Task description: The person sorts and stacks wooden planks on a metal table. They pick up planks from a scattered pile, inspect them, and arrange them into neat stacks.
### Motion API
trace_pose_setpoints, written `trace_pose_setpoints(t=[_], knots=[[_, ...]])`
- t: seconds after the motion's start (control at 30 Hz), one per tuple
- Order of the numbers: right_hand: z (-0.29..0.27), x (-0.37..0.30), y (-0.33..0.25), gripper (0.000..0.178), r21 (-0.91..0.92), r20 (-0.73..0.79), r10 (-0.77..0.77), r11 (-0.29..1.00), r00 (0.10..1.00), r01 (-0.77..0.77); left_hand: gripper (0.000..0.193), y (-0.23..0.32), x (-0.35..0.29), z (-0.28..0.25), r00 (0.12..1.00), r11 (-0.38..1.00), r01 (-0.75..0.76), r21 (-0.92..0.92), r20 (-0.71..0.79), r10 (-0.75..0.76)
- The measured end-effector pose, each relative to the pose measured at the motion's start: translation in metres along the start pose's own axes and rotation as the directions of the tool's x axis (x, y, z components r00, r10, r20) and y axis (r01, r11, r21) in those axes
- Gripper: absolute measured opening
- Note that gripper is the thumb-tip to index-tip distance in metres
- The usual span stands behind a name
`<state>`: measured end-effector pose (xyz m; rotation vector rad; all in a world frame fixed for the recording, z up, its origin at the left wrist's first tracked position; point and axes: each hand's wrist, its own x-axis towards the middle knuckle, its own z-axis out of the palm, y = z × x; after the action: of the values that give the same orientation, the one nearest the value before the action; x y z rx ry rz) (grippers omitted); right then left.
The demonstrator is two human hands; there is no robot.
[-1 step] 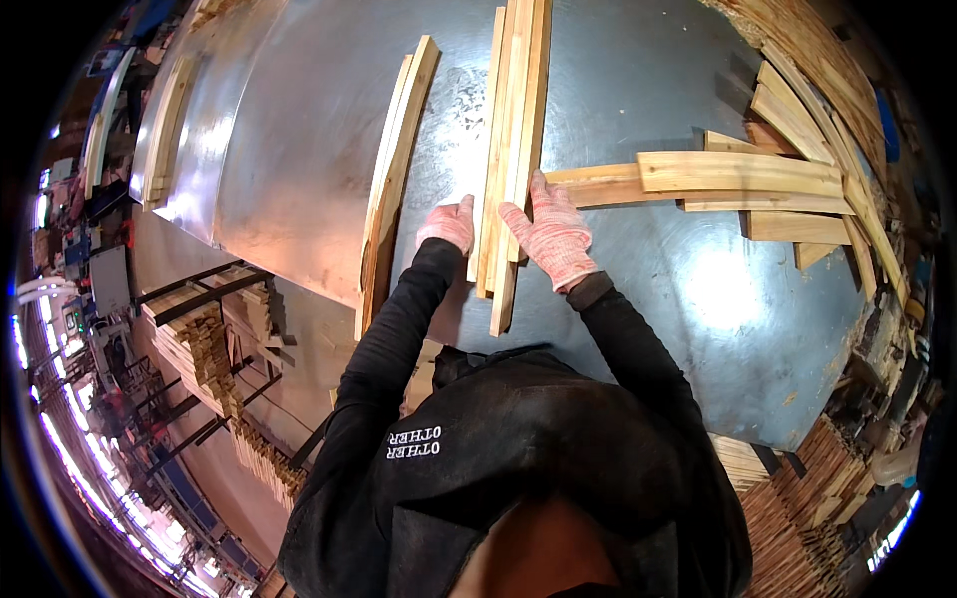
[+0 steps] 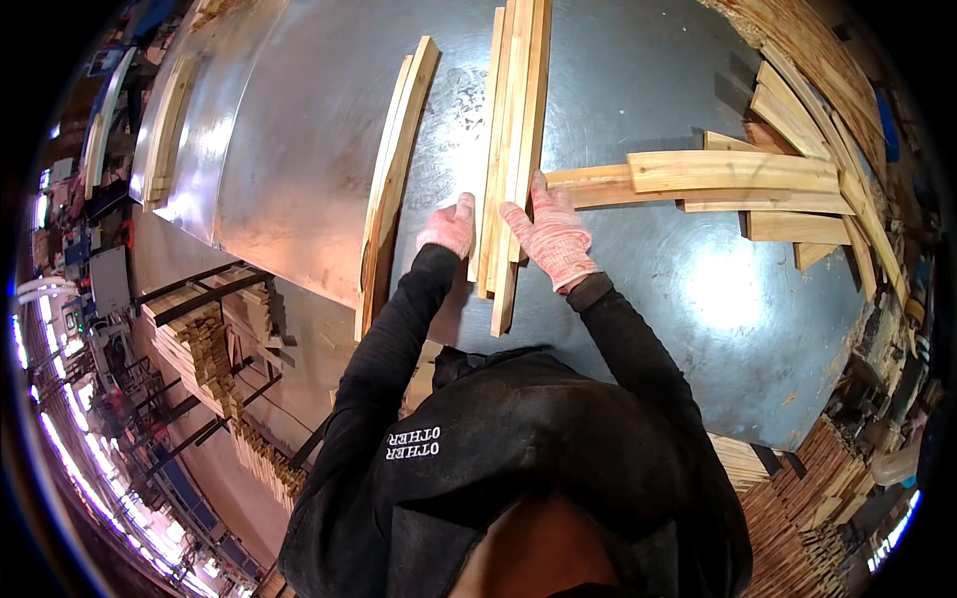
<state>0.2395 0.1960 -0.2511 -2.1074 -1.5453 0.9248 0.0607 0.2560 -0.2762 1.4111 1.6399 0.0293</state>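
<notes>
A narrow stack of pale wooden boards [image 2: 513, 110] lies lengthwise before me on the metal tabletop [image 2: 638, 90], its near ends uneven. My left hand [image 2: 448, 227], in a pinkish-white glove, is at the stack's left edge with the thumb pointing forward; its other fingers are partly hidden. Wearing a matching glove, my right hand [image 2: 553, 237] grips the right side of the stack. Its thumb lies over the top and its forefinger runs along the right edge. Two more wooden strips [image 2: 397, 169] lie side by side, left of my left hand.
Right of my right hand, a curved wooden board [image 2: 733, 171] lies across a loose pile of boards [image 2: 797, 227]. Farther left is another strip pair [image 2: 169, 130]. Stacked timber [image 2: 194, 339] sits on a black rack beyond the table's left edge; more timber [image 2: 797, 518] is at lower right.
The top curved board on the right-hand pile has shifted slightly left, toward my right hand. My left hand has moved very slightly; the stack between my hands looks the same.
</notes>
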Motion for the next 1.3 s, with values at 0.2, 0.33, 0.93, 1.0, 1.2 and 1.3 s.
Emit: trace_pose_setpoints(t=[0.2, 0.33, 0.93, 1.0, 1.2, 1.3], knots=[[0.021, -0.002, 0.065, 0.057, 0.198, 0.163, -0.31, 0.94, 0.937, 0.277, 0.136, 0.044, -0.056, 0.017, 0.996, 0.977, -0.064, 0.204, -0.051, 0.076], [0.011, 0.005, 0.015, 0.093, 0.248, 0.059, 0.101, 0.962, 0.993, -0.113, 0.13, 0.055, -0.06, -0.001, 0.998, 0.943, -0.006, 0.332, 0.068, -0.017], [0.075, 0.083, -0.173, 0.12, -0.027, -0.229, 0.329, 0.939, 0.916, -0.344, 0.054, -0.133, 0.057, -0.235, 0.997, 0.968, 0.004, -0.252, -0.069, -0.022], [0.095, 0.104, -0.204, 0.12, -0.042, -0.244, 0.306, 0.945, 0.92, -0.325, 0.053, -0.16, 0.07, -0.283, 0.97, 0.982, 0.119, -0.149, -0.195, -0.147], [0.186, 0.155, -0.287, 0.113, 0.234, -0.249, 0.003, 0.971, 0.969, 0.057, 0.058, -0.245, 0.105, -0.442, 0.853, 0.826, 0.386, 0.411, -0.5, -0.15], [0.22, 0.177, -0.331, 0.107, 0.216, -0.158, 0.012, 0.976, 0.987, 0.023, 0.077, -0.246, 0.122, -0.447, 0.887, 0.721, 0.418, 0.553, -0.421, -0.191]])
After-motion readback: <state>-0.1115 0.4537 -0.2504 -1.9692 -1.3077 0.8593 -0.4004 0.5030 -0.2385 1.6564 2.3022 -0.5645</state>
